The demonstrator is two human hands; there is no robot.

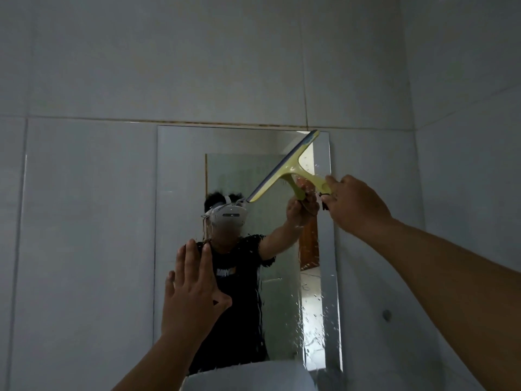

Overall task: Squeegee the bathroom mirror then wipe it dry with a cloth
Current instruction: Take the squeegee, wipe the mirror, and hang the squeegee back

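A tall frameless mirror [180, 170] hangs on the grey tiled wall, wet with drops and streaks on its right and lower parts. My right hand [355, 206] grips the handle of a yellow-green squeegee [287, 167]. Its blade lies diagonally on the glass, from the mirror's top right corner down toward the middle. My left hand [191, 292] is flat and open against the lower left part of the mirror, fingers pointing up. The mirror reflects a person in a dark shirt wearing a headset.
Grey wall tiles [84, 221] surround the mirror. A white rounded object [248, 376] shows at the bottom edge below the mirror. A small round knob [386, 315] sticks out of the wall to the right.
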